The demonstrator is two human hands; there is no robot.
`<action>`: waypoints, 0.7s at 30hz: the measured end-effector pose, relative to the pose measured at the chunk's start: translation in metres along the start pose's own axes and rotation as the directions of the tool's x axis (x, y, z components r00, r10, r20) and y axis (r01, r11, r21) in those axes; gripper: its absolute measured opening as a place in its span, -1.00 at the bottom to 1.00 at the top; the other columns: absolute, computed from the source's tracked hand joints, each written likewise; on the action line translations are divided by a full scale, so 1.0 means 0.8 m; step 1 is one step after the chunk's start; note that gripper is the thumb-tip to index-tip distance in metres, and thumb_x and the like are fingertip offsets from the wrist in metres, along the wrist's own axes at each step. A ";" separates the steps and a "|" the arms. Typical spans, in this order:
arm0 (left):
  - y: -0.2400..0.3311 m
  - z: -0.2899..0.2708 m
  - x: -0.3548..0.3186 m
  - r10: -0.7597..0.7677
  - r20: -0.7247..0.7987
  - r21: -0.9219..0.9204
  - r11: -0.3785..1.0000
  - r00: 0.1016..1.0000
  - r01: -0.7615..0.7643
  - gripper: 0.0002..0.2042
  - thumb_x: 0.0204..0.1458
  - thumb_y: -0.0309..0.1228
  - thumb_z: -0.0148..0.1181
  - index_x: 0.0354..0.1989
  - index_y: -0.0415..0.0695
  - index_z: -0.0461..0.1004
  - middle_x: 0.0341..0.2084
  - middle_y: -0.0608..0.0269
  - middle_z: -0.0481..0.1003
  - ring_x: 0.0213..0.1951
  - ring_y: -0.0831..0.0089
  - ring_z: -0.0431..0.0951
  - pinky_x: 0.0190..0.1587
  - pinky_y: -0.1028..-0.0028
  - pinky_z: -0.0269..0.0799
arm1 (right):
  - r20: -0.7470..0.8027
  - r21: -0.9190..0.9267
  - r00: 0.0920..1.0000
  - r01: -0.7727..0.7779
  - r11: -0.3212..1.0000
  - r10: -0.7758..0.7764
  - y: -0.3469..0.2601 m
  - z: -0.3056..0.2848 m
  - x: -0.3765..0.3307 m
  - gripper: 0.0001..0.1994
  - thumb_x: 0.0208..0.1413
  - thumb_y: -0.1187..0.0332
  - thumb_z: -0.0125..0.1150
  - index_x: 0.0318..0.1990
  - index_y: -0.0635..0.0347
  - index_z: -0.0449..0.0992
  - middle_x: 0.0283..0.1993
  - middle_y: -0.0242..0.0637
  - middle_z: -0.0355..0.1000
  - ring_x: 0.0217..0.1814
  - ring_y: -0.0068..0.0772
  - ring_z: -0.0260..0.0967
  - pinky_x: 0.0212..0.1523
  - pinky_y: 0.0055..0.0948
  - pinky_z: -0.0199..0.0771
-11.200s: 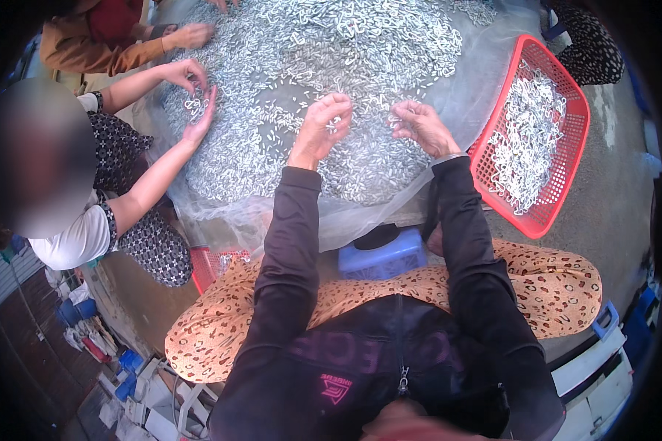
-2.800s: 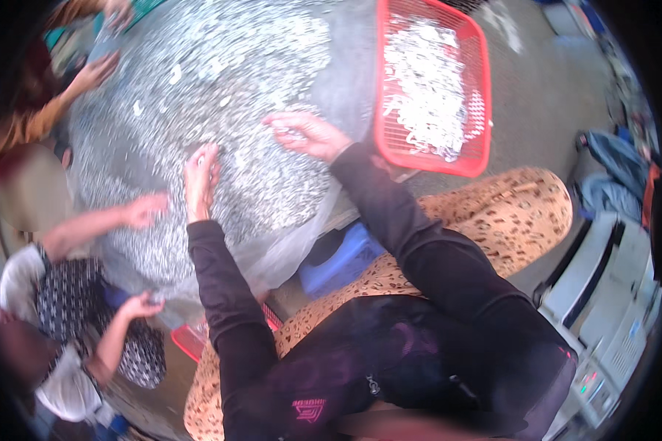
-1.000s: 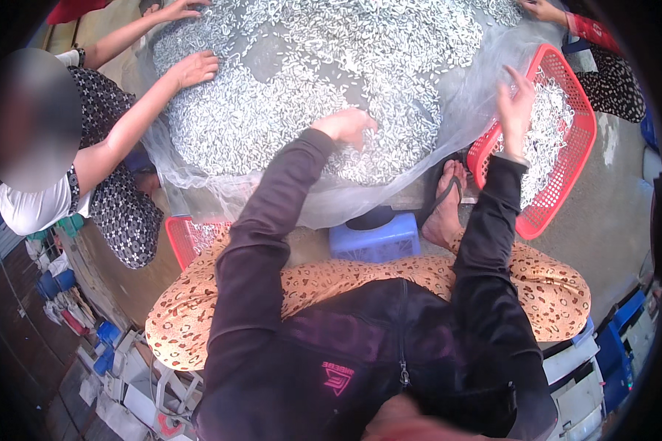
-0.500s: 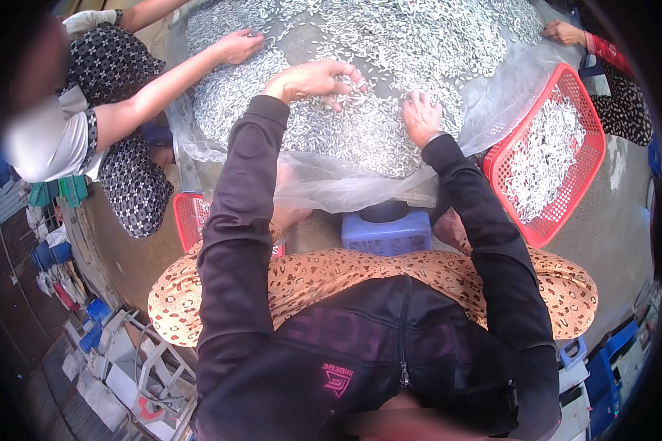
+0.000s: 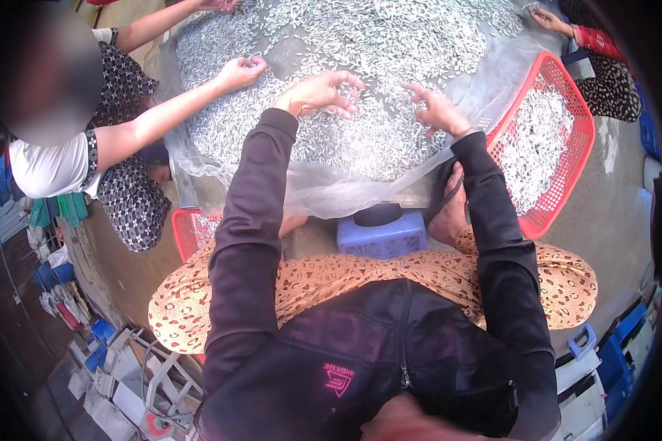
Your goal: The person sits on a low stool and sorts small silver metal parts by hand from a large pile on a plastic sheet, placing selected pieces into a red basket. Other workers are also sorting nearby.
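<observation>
pieces (image 5: pixel 390 140) on sheet (image 5: pixel 324 200), basket (image 5: pixel 575 158) right, co-worker (image 5: pixel 121 143) left

Under the fingers of the person's bare left hand (image 5: pixel 318 94), the small silvery-white pieces in the broad heap (image 5: pixel 419 44) are too fine to make out singly; whether those fingers hold any cannot be told. Nor can it be told what the half-curled fingers of the bare right hand (image 5: pixel 441 114) conceal. Beyond both hands' fingers, the top edge cuts off the heap. Right of the right fingers, a black sleeve (image 5: pixel 496 198) hides part of the red perforated plastic basket (image 5: pixel 582 140). Left of the left fingers, a co-worker's head (image 5: pixel 48 81) is blurred out, and that co-worker's farther hand (image 5: pixel 219 4) meets the top edge.
</observation>
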State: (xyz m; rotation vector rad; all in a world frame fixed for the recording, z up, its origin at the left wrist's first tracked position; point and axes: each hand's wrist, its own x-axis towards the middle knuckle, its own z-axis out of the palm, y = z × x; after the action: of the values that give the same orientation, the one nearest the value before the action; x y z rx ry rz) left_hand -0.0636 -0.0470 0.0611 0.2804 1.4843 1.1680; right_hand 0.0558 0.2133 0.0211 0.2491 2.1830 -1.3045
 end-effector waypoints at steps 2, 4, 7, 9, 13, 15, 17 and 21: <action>-0.005 0.007 0.004 0.028 -0.043 -0.090 0.995 0.999 -0.032 -0.52 0.02 -0.70 0.01 0.16 -0.22 0.18 0.04 -0.09 0.18 -0.17 0.25 0.52 -0.12 0.45 0.55 | -0.148 -0.546 0.952 0.148 0.825 -0.269 0.018 0.022 -0.002 -0.46 -0.12 0.62 0.05 0.11 -0.02 0.32 -0.08 0.04 0.31 -0.17 -0.04 0.42 -0.16 -0.21 0.48; -0.008 0.011 0.009 -0.007 -0.068 -0.183 0.983 0.998 -0.005 -0.34 -0.09 -0.72 0.12 0.25 -0.15 0.07 0.11 -0.24 0.04 -0.20 0.17 0.53 -0.14 0.41 0.55 | -0.072 -0.589 0.964 0.166 0.791 -0.256 0.039 0.039 -0.001 -0.50 -0.12 0.59 0.09 0.07 0.00 0.36 -0.05 0.08 0.28 -0.07 0.04 0.37 -0.07 -0.18 0.40; -0.020 0.007 0.016 -0.035 -0.061 -0.261 0.965 0.998 0.018 -0.37 -0.07 -0.70 0.14 0.23 -0.21 0.09 0.09 -0.21 0.08 -0.21 0.20 0.52 -0.16 0.41 0.56 | -0.215 -0.503 0.901 0.228 0.834 -0.376 0.056 0.047 0.005 -0.73 -0.10 0.49 0.16 -0.16 0.15 0.51 -0.24 0.04 0.39 -0.15 0.08 0.40 -0.14 -0.19 0.41; -0.032 -0.001 0.023 -0.030 -0.111 -0.265 0.964 0.993 -0.001 -0.51 -0.01 -0.63 0.12 0.15 -0.26 0.20 -0.07 -0.06 0.29 -0.21 0.26 0.53 -0.15 0.45 0.54 | -0.301 -0.360 0.899 0.202 0.911 -0.319 0.055 0.037 0.010 -0.82 -0.08 0.44 0.18 -0.26 0.21 0.53 -0.40 -0.01 0.44 -0.26 0.09 0.42 -0.20 -0.19 0.43; -0.063 -0.008 0.041 0.096 -0.436 0.196 0.981 0.895 -0.010 -0.74 -0.01 -0.46 0.19 -0.12 -0.20 0.48 -0.27 0.19 0.51 -0.23 0.42 0.54 -0.20 0.47 0.46 | -0.040 0.439 0.999 0.024 0.898 -0.008 0.035 -0.001 0.008 -0.84 0.00 0.25 0.27 -0.35 0.12 0.59 -0.48 -0.39 0.46 -0.55 -0.40 0.37 -0.46 -0.43 0.42; -0.079 0.000 0.041 0.235 -0.538 0.517 0.850 0.809 0.098 -0.77 -0.03 -0.40 0.24 -0.17 -0.13 0.53 -0.24 0.22 0.52 -0.19 0.46 0.53 -0.21 0.43 0.45 | 0.065 0.388 0.998 -0.013 0.922 -0.014 0.024 -0.008 0.003 -0.76 0.05 0.19 0.23 -0.24 0.14 0.57 -0.29 -0.43 0.48 -0.36 -0.57 0.38 -0.42 -0.52 0.38; -0.093 0.015 0.037 0.398 -0.497 0.706 0.703 0.771 0.092 -0.76 -0.08 -0.37 0.26 -0.20 -0.12 0.54 -0.25 0.18 0.52 -0.18 0.36 0.51 -0.18 0.39 0.43 | 0.103 0.359 0.993 0.013 0.933 -0.054 0.014 -0.007 -0.001 -0.74 0.04 0.17 0.25 -0.22 0.14 0.56 -0.25 -0.40 0.48 -0.32 -0.54 0.38 -0.34 -0.53 0.39; -0.108 0.048 0.035 0.528 -0.409 0.870 0.472 0.745 0.143 -0.74 -0.14 -0.35 0.28 -0.24 -0.11 0.54 -0.29 0.09 0.51 -0.18 0.14 0.47 -0.13 0.32 0.40 | 0.033 0.544 0.996 0.055 0.838 -0.086 -0.004 0.005 -0.004 -0.74 0.10 0.23 0.18 -0.17 0.23 0.52 -0.21 -0.29 0.49 -0.20 -0.45 0.43 -0.16 -0.47 0.42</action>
State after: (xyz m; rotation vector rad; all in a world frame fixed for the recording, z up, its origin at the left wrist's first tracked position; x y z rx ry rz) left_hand -0.0028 -0.0487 -0.0161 0.8537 2.7127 0.5487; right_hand 0.0581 0.2088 0.0239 0.3459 1.7403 -1.9349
